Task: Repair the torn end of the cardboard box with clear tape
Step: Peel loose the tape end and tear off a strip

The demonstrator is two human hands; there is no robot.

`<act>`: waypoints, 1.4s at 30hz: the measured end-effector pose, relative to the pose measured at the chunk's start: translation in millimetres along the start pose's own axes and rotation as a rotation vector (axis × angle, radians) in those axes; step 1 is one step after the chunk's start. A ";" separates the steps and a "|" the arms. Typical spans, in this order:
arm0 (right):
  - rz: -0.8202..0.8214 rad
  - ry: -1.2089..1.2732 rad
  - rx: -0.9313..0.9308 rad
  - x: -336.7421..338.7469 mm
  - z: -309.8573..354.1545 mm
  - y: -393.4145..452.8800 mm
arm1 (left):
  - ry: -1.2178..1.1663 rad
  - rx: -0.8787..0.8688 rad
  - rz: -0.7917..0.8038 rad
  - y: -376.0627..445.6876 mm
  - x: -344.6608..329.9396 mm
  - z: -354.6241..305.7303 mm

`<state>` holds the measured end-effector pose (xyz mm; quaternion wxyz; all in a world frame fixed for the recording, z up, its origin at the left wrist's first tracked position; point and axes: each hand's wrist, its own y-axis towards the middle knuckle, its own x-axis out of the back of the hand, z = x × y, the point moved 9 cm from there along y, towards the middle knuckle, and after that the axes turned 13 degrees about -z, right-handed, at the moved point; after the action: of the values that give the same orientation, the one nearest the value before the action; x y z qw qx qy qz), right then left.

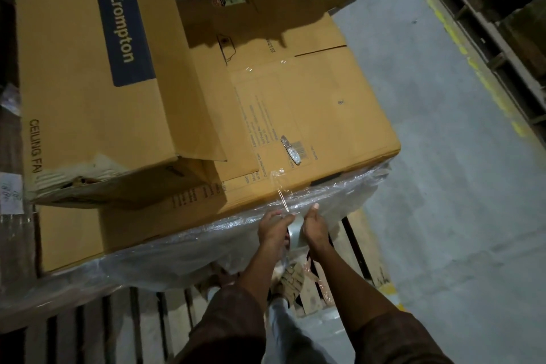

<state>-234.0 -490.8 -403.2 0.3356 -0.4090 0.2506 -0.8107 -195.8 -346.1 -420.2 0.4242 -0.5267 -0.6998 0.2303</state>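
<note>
Gripping the tape roll (296, 236) between both hands, you hold it just in front of the near edge of the large cardboard box (319, 115). Your left hand (273, 230) curls its fingers (287, 219) round the left side of the roll, and your right hand (316, 227) clamps the right side, thumb raised toward the box edge. A strip of clear tape (280, 190) runs up from the roll to the top face of the large cardboard box, where its far end is stuck close to the near edge, beside a barcode label (300, 150). A crumpled bit of tape (291, 149) lies on that label.

To the left, the Crompton box (97, 91) rests on top of the large one; its near end is torn and crushed, the corner ragged and open. Stretch wrap (183, 248) covers the side of the stack below your hands. Behind, an open carton (266, 9) sits on the stack with its flaps up. Your feet stand on a wooden pallet (141, 322), with scraps of cardboard between the slats. The grey floor (443, 186) lies to the right, marked with a worn yellow line (472, 68).
</note>
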 end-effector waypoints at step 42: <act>0.210 -0.911 1.025 13.9 40.6 16.6 | -0.132 -0.076 -0.148 10.1 7.8 2.0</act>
<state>-200.7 -517.3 -385.8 0.6349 -0.4721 -0.2915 -0.5376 -192.7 -335.1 -426.3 0.3725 -0.4728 -0.7716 0.2057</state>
